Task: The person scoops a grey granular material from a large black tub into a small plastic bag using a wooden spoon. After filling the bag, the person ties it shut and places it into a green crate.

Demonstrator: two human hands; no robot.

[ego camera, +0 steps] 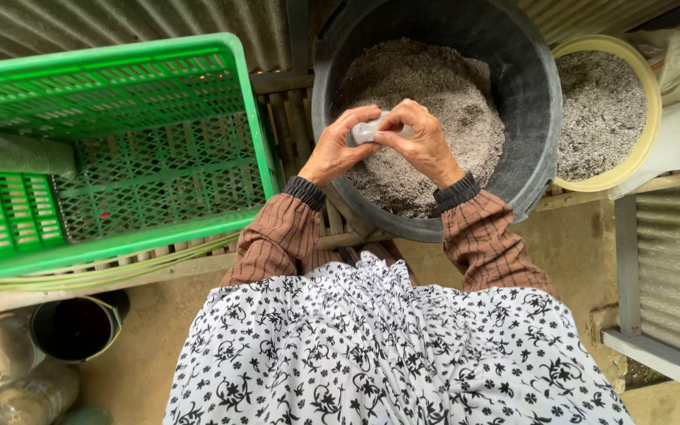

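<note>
While over tub (529, 86), both hands' (379, 142) grip on bag (365, 132).

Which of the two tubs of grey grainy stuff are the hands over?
The big black round tub, not the smaller yellow-rimmed basin on its right; both hands meet above it.

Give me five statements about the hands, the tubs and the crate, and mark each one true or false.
1. Both hands, the left hand and the right hand, hold a small clear bag between them. True.
2. The hands are above the green crate. False: they are over the black tub, with the crate off to the left side.
3. The black tub holds a grey, grainy mix. True.
4. The yellow basin is empty. False: it holds the same kind of grey mix.
5. The person wears bare arms. False: striped brown sleeves reach to the wrists.
</note>
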